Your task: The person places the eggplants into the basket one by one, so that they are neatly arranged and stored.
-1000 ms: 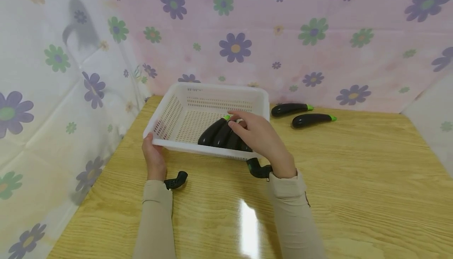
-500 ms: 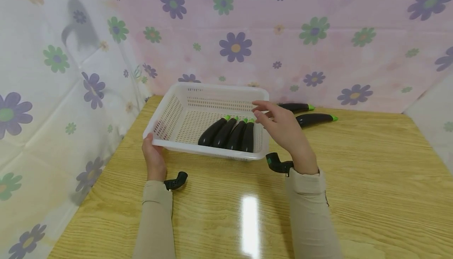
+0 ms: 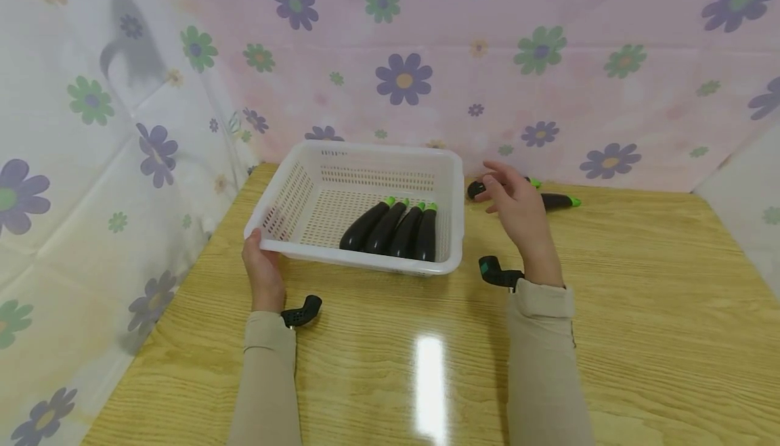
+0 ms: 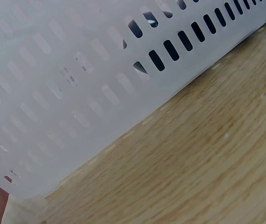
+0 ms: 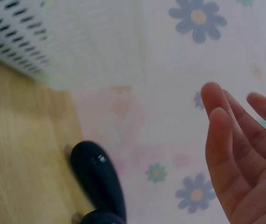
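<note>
My left hand [image 3: 263,273] holds the near left corner of a white plastic basket [image 3: 341,255], its thumb over the rim. Inside, several dark eggplants [image 3: 385,231] with green stems lie side by side toward the near right. My right hand [image 3: 523,216], fingers loosely bent and holding nothing, hovers right of the basket. Beneath it in the head view are two more eggplants on the table; the farther eggplant [image 3: 477,190] and the nearer eggplant [image 3: 557,201] are both partly hidden by the hand. The right wrist view shows a rounded eggplant end [image 5: 93,161] below the fingers.
The wood-grain table [image 3: 640,310] extends to the right and toward me. A flowered cloth [image 3: 451,80] hangs behind the table's back edge, and another flowered cloth [image 3: 110,182] borders the left side.
My right hand has left the eggplants in the basket and moved right, past the rim, to above the two on the table. My left hand has stayed on the basket corner.
</note>
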Demonstrator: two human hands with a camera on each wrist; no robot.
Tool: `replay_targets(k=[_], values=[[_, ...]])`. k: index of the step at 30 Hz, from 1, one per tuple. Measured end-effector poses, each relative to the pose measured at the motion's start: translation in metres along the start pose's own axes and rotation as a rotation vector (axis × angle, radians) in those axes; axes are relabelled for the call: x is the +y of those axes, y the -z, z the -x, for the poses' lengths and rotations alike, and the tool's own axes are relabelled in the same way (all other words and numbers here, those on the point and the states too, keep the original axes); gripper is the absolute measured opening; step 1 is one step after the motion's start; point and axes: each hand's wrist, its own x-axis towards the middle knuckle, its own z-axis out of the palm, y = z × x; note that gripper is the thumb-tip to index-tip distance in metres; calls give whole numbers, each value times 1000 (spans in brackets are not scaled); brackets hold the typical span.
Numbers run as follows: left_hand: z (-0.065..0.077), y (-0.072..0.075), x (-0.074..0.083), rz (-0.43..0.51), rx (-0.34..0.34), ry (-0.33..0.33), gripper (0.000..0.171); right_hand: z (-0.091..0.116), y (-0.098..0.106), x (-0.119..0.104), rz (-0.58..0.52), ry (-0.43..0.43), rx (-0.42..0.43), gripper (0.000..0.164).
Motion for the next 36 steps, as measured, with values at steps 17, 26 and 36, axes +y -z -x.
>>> replay_targets(k=[17, 26, 36], values=[[-1, -2, 0, -9, -8, 9, 41, -2, 14, 53, -59, -304, 245, 51], [-1, -1, 0, -22, -12, 10, 42, -2, 15, 75, 40, -383, 165, 58], [0, 0, 0, -14, 7, 10, 42, -3, 6, 83, 192, -431, -56, 62]])
